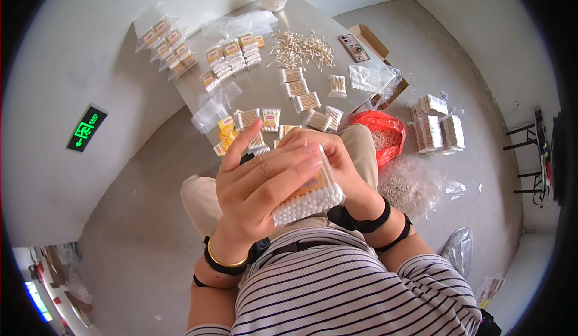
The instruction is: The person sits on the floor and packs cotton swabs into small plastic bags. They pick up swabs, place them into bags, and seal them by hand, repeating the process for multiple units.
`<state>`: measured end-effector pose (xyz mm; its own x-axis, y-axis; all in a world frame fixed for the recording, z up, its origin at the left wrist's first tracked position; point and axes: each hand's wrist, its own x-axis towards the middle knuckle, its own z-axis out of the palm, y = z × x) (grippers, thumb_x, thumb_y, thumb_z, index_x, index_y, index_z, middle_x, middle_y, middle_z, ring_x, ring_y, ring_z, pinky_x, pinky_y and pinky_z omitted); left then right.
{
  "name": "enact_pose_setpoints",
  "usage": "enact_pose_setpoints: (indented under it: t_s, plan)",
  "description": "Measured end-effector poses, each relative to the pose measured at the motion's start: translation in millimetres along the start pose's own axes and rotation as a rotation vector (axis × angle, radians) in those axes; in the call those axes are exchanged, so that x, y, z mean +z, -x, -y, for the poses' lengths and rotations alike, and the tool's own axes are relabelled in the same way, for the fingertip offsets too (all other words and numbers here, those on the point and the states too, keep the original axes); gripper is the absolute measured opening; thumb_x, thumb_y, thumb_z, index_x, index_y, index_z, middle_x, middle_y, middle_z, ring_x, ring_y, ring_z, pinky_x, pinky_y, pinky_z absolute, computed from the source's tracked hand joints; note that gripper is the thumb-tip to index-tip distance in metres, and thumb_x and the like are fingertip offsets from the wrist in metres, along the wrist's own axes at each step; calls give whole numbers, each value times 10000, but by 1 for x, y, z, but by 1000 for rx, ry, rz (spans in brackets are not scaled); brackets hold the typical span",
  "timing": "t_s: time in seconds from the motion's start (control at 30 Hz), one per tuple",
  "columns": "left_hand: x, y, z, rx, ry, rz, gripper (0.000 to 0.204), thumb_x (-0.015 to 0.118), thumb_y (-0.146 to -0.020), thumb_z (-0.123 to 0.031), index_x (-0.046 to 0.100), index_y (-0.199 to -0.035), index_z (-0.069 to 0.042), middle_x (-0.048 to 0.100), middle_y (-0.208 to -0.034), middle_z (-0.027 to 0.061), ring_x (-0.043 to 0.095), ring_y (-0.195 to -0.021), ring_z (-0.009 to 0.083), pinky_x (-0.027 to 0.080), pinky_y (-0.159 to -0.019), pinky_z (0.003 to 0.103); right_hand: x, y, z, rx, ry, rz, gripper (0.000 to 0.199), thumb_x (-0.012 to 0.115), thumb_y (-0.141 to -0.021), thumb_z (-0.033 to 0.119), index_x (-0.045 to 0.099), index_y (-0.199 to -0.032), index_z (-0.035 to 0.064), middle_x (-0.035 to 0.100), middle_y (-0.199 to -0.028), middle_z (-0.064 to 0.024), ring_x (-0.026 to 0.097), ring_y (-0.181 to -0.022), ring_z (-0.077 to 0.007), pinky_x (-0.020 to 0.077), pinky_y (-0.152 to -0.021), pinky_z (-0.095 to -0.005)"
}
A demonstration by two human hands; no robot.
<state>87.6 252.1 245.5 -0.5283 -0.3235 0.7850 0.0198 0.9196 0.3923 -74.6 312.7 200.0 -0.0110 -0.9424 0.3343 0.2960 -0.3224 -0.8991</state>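
Close to my body I hold a clear pack of cotton swabs [308, 205], its white tips facing me and a yellow label partly covered by fingers. My left hand [256, 182] lies over the pack's left and top side with the index finger lifted away. Around the far right side wraps my right hand [340, 161], its fingertips partly hidden. Just beyond my hands, small swab packs [317, 120] lie on the metal table [241, 86], with yellow label cards [227, 136] at the left edge.
Stacked swab packs [232, 56] and a loose swab pile [302, 49] occupy the table's far part, with a phone [353, 48] at right. Bagged packs [165, 44] stand far left. On the right are a red bag [379, 122], a clear sack of swabs [409, 185] and floor stacks [428, 132].
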Motion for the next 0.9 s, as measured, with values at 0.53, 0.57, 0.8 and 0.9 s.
enact_pose_setpoints:
  t_s: [0.53,0.57,0.8,0.9]
  plan:
    - [-15,-9,-10,17,76,52,290,775,-874,-308,730,-1076,-104,789,-1050,89,765,-1016,249,403,-1163,546,9,-1,8,51,-58,9,221,767,-936,190,673,-986,-4,659,-997,-38,600,-945,-119,480,-853,-296]
    - [-15,-8,-10,13,78,53,290,768,-879,-311,730,-1077,-103,789,-1047,88,765,-1016,249,401,-1164,547,9,0,7,55,-56,10,222,767,-936,191,672,-985,-5,659,-997,-38,600,-946,-119,479,-853,-295]
    - [-16,-8,-11,7,79,50,294,756,-889,-315,729,-1080,-93,792,-1028,94,767,-1001,246,394,-1165,553,10,1,5,37,-29,18,227,761,-940,192,664,-988,-8,657,-993,-36,597,-940,-119,478,-850,-292]
    - [-15,-7,-10,7,93,37,299,762,-893,-319,733,-1076,-85,793,-1021,92,769,-985,243,396,-1163,553,12,1,5,22,-45,15,199,745,-942,166,662,-995,-7,649,-982,-25,588,-936,-106,475,-843,-284]
